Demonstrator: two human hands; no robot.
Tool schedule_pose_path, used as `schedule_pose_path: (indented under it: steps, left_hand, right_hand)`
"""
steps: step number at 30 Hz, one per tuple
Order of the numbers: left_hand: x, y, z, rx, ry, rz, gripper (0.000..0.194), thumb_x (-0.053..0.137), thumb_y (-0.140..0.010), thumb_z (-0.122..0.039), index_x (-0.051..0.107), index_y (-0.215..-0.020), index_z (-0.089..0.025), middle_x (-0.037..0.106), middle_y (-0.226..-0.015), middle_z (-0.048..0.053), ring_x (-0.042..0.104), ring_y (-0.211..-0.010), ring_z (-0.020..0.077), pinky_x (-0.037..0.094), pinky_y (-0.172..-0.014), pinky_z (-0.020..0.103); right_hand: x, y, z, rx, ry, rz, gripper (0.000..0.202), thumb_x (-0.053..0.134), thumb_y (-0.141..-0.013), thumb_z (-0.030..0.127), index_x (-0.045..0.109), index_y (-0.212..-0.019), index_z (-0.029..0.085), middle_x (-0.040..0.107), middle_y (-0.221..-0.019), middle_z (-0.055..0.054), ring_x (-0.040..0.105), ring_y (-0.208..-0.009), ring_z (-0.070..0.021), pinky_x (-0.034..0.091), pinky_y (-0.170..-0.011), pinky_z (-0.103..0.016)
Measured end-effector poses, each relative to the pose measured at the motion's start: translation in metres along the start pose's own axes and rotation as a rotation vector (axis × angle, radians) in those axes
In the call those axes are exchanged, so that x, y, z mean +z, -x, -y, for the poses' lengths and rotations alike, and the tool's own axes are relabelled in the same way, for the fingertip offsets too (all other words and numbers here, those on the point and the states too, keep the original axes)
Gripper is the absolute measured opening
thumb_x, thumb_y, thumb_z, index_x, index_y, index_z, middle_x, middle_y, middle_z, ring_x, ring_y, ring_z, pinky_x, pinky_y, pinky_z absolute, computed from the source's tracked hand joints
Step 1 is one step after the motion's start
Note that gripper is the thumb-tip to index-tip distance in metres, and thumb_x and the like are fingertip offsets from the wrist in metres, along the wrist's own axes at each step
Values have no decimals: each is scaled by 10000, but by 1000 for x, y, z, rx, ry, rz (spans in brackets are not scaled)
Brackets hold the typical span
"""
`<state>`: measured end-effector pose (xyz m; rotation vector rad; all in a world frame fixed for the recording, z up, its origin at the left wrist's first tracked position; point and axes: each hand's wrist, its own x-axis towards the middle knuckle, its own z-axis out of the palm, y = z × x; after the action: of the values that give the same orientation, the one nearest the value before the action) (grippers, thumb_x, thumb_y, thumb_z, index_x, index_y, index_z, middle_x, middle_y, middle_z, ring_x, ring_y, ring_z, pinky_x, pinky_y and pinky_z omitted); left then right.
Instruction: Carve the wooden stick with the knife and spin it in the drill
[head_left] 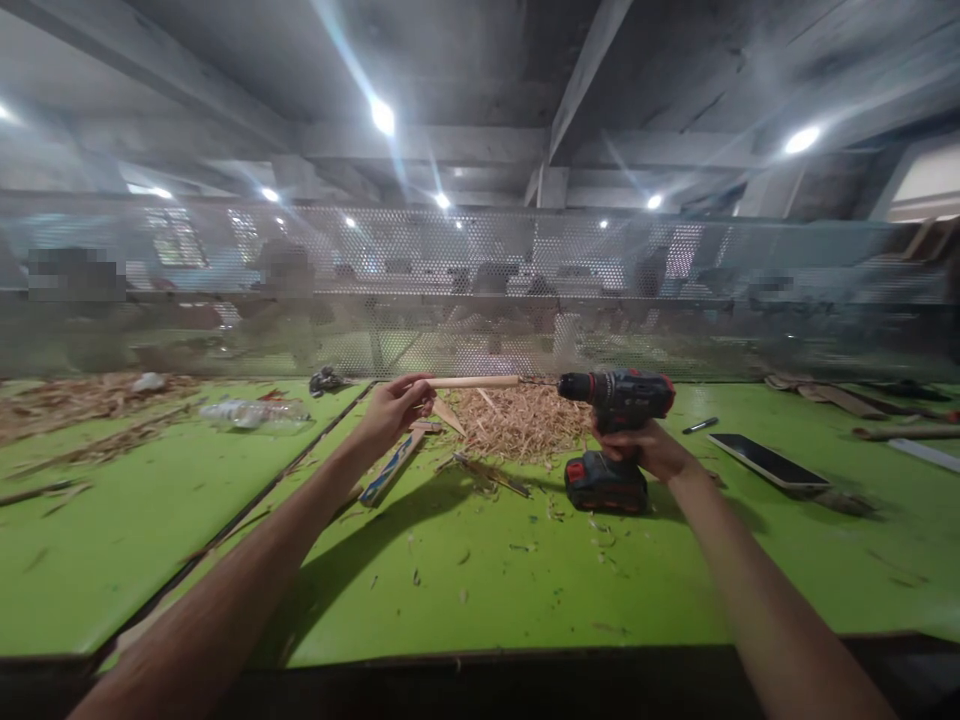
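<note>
Left fingers point(422, 384) grip a stick point(476, 382), right fingers point(616, 440) hold a drill point(634, 393), and its bit point(538, 381) meets the stick's end, how deep I can't tell

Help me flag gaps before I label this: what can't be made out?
All in the head view:
Left end of the wooden rod: hidden by the left hand.
Trigger of the drill: hidden by the right hand.
Tip of the bit: too small.
Figures: blurred behind the mesh screen.
</note>
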<state>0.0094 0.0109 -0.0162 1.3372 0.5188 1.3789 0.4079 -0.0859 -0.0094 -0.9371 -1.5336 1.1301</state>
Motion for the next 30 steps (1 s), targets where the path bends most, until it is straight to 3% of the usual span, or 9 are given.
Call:
schedule_pose_path:
  steps: [7,14,23,30]
  left_hand:
    - [-2,-2,-7,91,-125,-35,326,775,-777,-318,717,-1046,-142,695,-819,54,627,-656,107,544,-638,244]
    - [2,-5,-17,196,-174,-52,333,790,-760,-331,725,-1014,-126,704,-819,74,631,-643,123,552,-637,288]
    - [2,-6,-15,200,-206,-66,341,798,-749,-352,734,-1011,-145,704,-821,66,622,-632,120,546,-617,280]
    - [8,-9,-20,174,-186,-77,357,808,-728,-351,727,-993,-125,701,-796,64,614,-615,115,536,-607,274]
  right_hand:
    - [-1,1,-1,33,-22,24,341,808,-661,248,662,-949,140,548,-647,9,494,-572,-109,398,-559,-267]
    - [-5,-2,-6,24,-118,52,454,803,-647,211,633,-1066,170,608,-906,-36,410,-564,-65,331,-522,-253]
    - [-1,-1,-4,45,-91,22,311,797,-697,316,665,-935,167,600,-766,-13,396,-522,-71,318,-525,-269]
    - [3,-4,-3,28,-100,5,338,822,-658,272,670,-932,145,558,-663,13,376,-512,-64,310,-493,-245]
